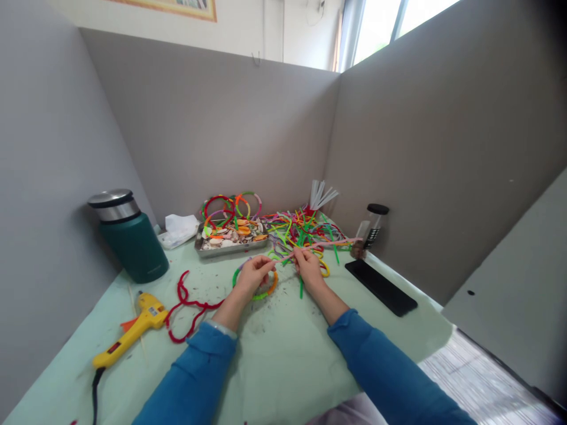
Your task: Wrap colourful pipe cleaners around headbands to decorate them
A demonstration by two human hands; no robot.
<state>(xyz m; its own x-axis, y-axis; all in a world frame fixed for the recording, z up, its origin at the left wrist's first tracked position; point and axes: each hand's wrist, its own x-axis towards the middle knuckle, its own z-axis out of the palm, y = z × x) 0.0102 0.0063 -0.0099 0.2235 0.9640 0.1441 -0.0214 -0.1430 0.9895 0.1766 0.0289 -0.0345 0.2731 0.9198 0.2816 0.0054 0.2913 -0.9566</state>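
Grey partitions (pixel 212 112) box in a pale green tabletop (pixel 283 360) that I look down on through the head camera. Nearest me, both blue sleeves (pixel 190 366) run out of the bottom edge. On the left, a yellow glue gun (pixel 133 337) lies on its side, its black cord (pixel 94 389) also cut off. Beside it curls a red fuzzy strand (pixel 204 306), one end lost behind the left forearm.

Further in, I see the left hand (pixel 256 276) with thumb and finger pinched on the near end of a pink strand (pixel 330 243); the right hand (pixel 308 268) is clamped on it just beside. The strand is thin, pale and fuzzy, stretching well past the right hand, its far tip hard to pick out against the clutter. A ring (pixel 271 290) banded in green, orange and lilac sits partly hidden behind the left hand; I cannot tell whether those fingers hold it too.

Beyond, a metal tray (pixel 233 251) bears shells and more rings, next to a tangled heap of coloured strands (pixel 305 227). At the top, the window (pixel 381 23) is cropped and washed out.
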